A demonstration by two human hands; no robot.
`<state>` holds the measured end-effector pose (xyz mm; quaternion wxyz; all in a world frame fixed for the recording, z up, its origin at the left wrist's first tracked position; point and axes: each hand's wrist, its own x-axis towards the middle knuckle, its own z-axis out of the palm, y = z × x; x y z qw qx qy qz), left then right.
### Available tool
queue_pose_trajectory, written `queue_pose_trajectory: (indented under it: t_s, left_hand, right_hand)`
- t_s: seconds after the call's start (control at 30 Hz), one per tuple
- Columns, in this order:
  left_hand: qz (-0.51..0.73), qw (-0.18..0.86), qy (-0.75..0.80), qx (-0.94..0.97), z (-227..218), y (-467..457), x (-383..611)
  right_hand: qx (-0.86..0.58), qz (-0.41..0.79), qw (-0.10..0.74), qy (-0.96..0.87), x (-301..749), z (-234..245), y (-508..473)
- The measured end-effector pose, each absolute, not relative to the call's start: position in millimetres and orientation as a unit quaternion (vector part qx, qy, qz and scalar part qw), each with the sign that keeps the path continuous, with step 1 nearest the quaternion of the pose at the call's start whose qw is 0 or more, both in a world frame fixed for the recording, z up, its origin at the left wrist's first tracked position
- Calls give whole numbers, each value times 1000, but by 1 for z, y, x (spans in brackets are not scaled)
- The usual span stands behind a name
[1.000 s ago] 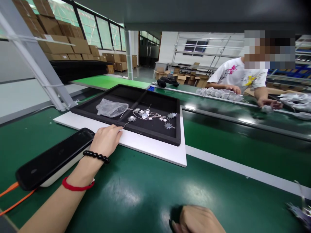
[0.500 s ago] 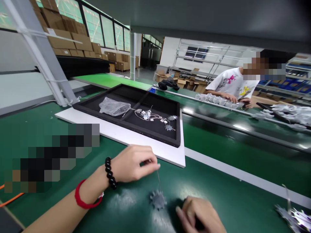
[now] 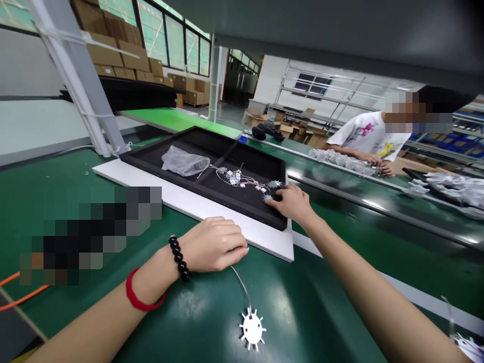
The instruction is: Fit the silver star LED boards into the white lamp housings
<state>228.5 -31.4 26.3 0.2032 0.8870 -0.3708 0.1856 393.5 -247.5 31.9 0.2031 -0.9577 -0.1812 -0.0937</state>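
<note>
My left hand (image 3: 217, 245) is closed over the green worktop, its fingers round the thin wire (image 3: 242, 283) of a spiky, sun-shaped metal plate (image 3: 252, 330). The plate lies on the worktop with its bright face up; the wire's other end is hidden in the hand. Over the near right corner of a black divided tray (image 3: 242, 209), my right hand (image 3: 291, 201) reaches down with thumb and fingers apart. Its fingertips are at two sun-shaped plates (image 3: 274, 184) in the tray; whether they touch is unclear. More wired plates (image 3: 232, 176) with white tags lie tangled there.
A clear plastic bag (image 3: 185, 161) lies in the tray, which rests on a white board (image 3: 181, 206). More metal plates (image 3: 469, 347) sit at the right edge. Across the bench, a person (image 3: 368, 136) handles white pieces. A grey shelf (image 3: 321, 35) hangs overhead.
My right hand has moved from the near worktop forward to the tray's corner. The plate hanging from my left hand's wire has come down and turned its bright face up.
</note>
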Motion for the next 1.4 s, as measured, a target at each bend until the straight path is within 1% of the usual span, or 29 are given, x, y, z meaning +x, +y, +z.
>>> queue_pose_trajectory:
  t_s: [0.13, 0.23, 0.4, 0.5, 0.57, 0.7, 0.8, 0.93, 1.03, 1.23, 1.4]
  left_hand:
    - [199, 226, -331, 894, 27, -33, 227]
    - [203, 277, -272, 899, 29, -33, 227]
    - [196, 426, -137, 872, 30, -38, 226]
    - [165, 510, -127, 834, 31, -44, 225]
    - [150, 551, -135, 809, 34, -49, 223]
    - [139, 620, -144, 759, 42, -58, 217]
    - [127, 667, -152, 718, 44, -63, 210]
    - [107, 710, -162, 677, 40, -69, 202]
    - [99, 724, -172, 661, 38, -71, 199]
    - [96, 725, -189, 655, 38, -72, 198]
    - [98, 722, -187, 659, 36, -72, 197]
  right_hand:
    - [-947, -101, 247, -178, 389, 28, -241]
    - [-929, -78, 315, -176, 369, 36, -239]
    - [-865, 27, 459, -199, 315, 62, -232]
    - [-816, 82, 531, -216, 284, 77, -231]
    - [-791, 99, 558, -230, 271, 85, -232]
    - [-800, 90, 534, -256, 264, 95, -242]
    - [-800, 116, 522, -273, 261, 101, -253]
    - [-806, 117, 502, -292, 254, 111, -262]
    - [-807, 112, 492, -307, 251, 116, -263]
    - [-782, 163, 523, -299, 252, 118, -261]
    - [-782, 162, 522, -300, 253, 117, -261]
